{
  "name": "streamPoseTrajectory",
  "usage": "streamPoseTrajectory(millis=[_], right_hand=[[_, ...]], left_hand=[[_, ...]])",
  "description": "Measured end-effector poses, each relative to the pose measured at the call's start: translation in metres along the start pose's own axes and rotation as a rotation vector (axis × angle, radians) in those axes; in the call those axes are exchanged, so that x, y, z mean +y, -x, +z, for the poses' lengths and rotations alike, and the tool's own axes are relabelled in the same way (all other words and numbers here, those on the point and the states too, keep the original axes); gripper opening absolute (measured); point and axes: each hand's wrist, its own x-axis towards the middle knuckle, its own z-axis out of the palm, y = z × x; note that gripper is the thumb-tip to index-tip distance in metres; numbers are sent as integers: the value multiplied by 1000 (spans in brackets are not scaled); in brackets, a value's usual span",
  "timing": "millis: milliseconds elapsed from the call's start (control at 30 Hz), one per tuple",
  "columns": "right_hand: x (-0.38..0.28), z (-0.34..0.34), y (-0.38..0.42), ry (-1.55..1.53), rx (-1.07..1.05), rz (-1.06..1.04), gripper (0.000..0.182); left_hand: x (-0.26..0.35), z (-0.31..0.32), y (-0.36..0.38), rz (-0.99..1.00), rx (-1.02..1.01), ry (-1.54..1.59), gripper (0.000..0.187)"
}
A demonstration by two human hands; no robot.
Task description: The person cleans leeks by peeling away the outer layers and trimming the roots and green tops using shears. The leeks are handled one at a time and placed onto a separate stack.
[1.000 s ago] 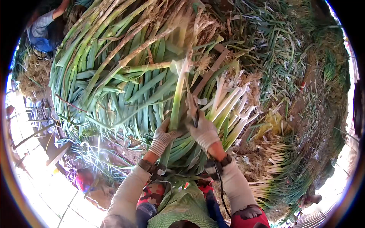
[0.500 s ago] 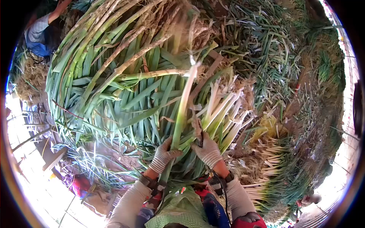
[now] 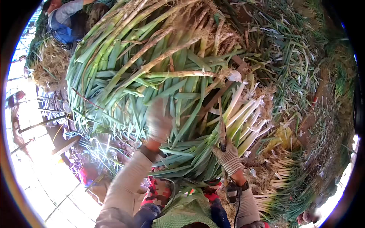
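My left hand (image 3: 159, 119), in a striped glove, is smeared by motion above the green leaves of a large heap of leeks (image 3: 125, 95). Its fingers are too blurred to read. My right hand (image 3: 229, 156), gloved the same way, is closed around a narrow, muddy knife (image 3: 222, 123) pointing away from me. Just beyond that hand lies a bunch of cleaned leeks (image 3: 245, 112) with white stalks, their green leaves trailing toward my lap. Soil-covered leeks with brown roots top the heap, and one brown stalk (image 3: 182, 73) lies across it.
Rows of white-stemmed leeks (image 3: 279, 173) lie on the ground at right. Leaf scraps (image 3: 285, 68) spread behind them. Another person (image 3: 66, 22) is at the upper left. A green mesh cloth (image 3: 186, 209) covers my lap.
The leek in my left hand has been let go, and that hand has moved up and left over the heap. My right hand keeps the knife. The whole view has shifted.
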Motion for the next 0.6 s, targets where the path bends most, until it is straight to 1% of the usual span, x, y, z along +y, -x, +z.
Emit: streamPoseTrajectory(millis=[33, 67, 133, 167, 233, 267, 333, 367, 400, 433, 467, 533, 567, 600], right_hand=[[-18, 8, 3, -5, -67, -10, 58], [-34, 17, 7, -8, -135, -15, 59], [-69, 45, 13, -1, -264, -145, 60], [-79, 54, 14, 4, -329, -209, 61], [-84, 59, -5, -90, -171, -142, 62], [-86, 61, -13, -137, -91, -107, 62], [-86, 57, -13, -82, -132, -103, 62], [-89, 54, -1, -30, -156, -115, 62], [-92, 50, 9, 24, -179, -127, 62], [-92, 46, 19, 28, -227, -81, 62], [-88, 45, 27, 41, -237, -59, 63], [-79, 44, 48, 64, -255, -20, 63], [-79, 41, 56, 76, -310, 38, 66], [-76, 42, 56, 91, -285, 36, 65]], left_hand=[[-17, -32, -42, -83, -50, -268, 57], [-35, -47, -77, -190, -38, -566, 57], [-99, -58, -100, -189, -288, -749, 60], [-105, -57, -101, -135, -346, -774, 57], [-114, -56, -101, -33, -456, -819, 50], [-121, -53, -96, -82, -439, -647, 46], [-135, -41, -79, -177, -399, -294, 38], [-70, -63, -83, -184, -473, -197, 36], [-50, -65, -76, -245, -716, -324, 37], [-47, -62, -54, -348, -676, 58, 35], [-42, -55, -40, -529, -742, 396, 32], [-27, -40, -18, -724, -580, 838, 28], [-22, -29, -6, -862, -578, 944, 29], [-13, -24, 1, -1005, -575, 1049, 31]])
